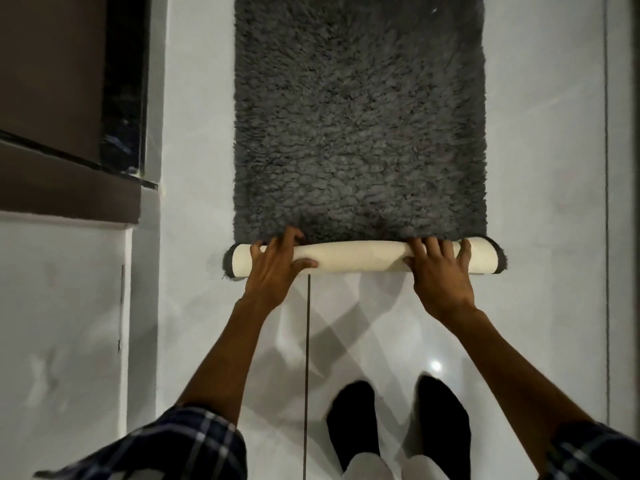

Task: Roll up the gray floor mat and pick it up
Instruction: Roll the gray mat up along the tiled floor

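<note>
A shaggy dark gray rectangular floor mat (360, 116) lies flat on the glossy white tiled floor (540, 202), running away from the person toward the far edge of the view, with its near end turned over into a tight roll (360, 257) that shows the cream-coloured backing (tufts of gray pile stick out at both ends of the roll). The roll lies across the mat's width, resting on the floor just in front of the person's feet in black socks (398, 424). The left hand (277, 261) presses on the left part of the roll, fingers curled over its top into the pile and the thumb stretched along the near side, gripping it. The right hand (438, 268) sits on the right part of the roll, fingers spread over the top and palm down on the backing, also closed around it. Both forearms reach out from dark plaid sleeves (180, 445). A dark grout line (306, 358) runs along the floor between the arms. At the left edge of the floor stands a brown panel with a black trim (69, 98).
</note>
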Action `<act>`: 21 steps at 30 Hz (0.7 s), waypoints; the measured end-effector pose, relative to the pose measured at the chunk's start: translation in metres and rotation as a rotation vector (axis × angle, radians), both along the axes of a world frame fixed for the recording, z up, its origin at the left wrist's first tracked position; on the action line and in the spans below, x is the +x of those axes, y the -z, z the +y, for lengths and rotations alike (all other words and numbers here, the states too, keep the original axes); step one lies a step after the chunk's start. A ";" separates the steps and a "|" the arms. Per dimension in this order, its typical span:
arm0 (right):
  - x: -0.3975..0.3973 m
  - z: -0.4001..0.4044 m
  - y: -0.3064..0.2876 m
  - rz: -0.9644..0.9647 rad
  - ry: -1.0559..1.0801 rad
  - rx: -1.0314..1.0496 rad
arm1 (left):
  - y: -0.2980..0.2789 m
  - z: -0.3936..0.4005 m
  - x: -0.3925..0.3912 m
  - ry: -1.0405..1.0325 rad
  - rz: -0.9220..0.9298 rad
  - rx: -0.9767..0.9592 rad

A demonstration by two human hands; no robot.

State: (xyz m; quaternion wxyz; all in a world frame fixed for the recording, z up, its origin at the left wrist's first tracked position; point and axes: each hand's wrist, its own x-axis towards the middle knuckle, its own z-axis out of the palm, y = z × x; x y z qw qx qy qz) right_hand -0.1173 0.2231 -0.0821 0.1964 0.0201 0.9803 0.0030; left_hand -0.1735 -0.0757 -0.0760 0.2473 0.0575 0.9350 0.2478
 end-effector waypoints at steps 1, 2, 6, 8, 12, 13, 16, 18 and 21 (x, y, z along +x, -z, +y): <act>-0.011 0.001 -0.001 -0.010 -0.002 0.007 | 0.000 0.001 -0.011 0.004 -0.032 -0.006; -0.017 0.001 -0.001 -0.013 0.004 0.010 | 0.002 0.002 -0.016 0.004 -0.048 -0.016; -0.037 -0.003 0.002 0.126 0.103 0.001 | 0.013 0.012 -0.036 -0.028 0.067 -0.158; -0.024 -0.009 0.007 0.173 0.067 -0.041 | 0.016 0.017 -0.039 -0.043 0.124 -0.244; -0.005 -0.020 0.019 0.037 -0.001 -0.093 | 0.021 0.018 -0.041 0.139 0.313 -0.308; -0.013 -0.020 0.022 0.013 -0.004 -0.082 | 0.025 0.019 -0.039 0.184 0.349 -0.310; -0.047 -0.014 0.026 -0.050 -0.013 -0.078 | 0.028 0.025 -0.036 0.237 0.393 -0.276; -0.067 -0.013 0.026 -0.054 0.004 -0.095 | 0.026 0.033 -0.030 0.310 0.295 -0.338; -0.098 -0.008 0.025 -0.066 0.020 -0.149 | 0.025 0.039 -0.042 0.383 0.218 -0.411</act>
